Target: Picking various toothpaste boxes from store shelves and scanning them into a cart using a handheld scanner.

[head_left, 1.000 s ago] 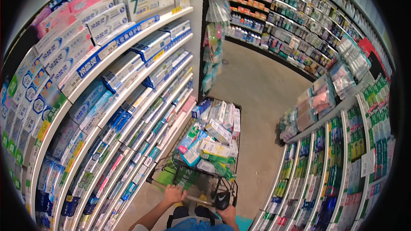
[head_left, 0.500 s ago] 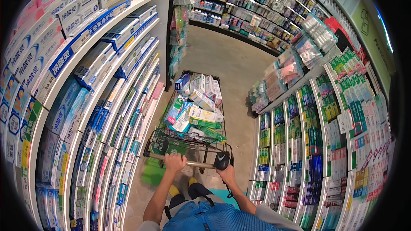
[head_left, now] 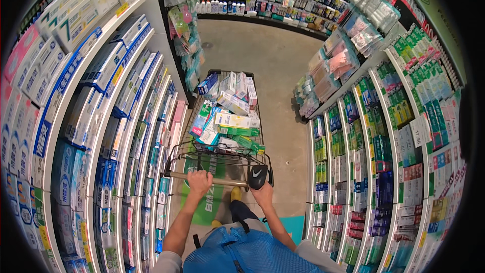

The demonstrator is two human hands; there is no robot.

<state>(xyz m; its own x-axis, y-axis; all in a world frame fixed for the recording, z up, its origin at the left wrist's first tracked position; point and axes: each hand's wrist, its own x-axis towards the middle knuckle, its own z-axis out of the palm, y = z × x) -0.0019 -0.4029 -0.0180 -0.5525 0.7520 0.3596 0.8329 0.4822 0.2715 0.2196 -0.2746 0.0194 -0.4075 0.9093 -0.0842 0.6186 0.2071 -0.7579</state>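
Observation:
My left hand is closed round the tan push bar of a black wire shopping cart, left of its middle. Near the bar's right end, my right hand is wrapped round it, its fingers partly hidden by a rounded black thing with a white mark. In the cart lies a loose heap of small cartons, with a white and yellow box on top. A dark blue box rests in the far left corner, and green packs lie at the near side.
Shelves of boxed toothpaste run close along my left. Racks of hanging toothbrush packs line my right. Bagged goods hang from the right rack's far end. Beyond the grey floor stands a stocked back wall.
The cart and I have rolled forward along the aisle, so the side shelves have slid back and the back wall is closer. My feet have stepped. Both hands keep their hold.

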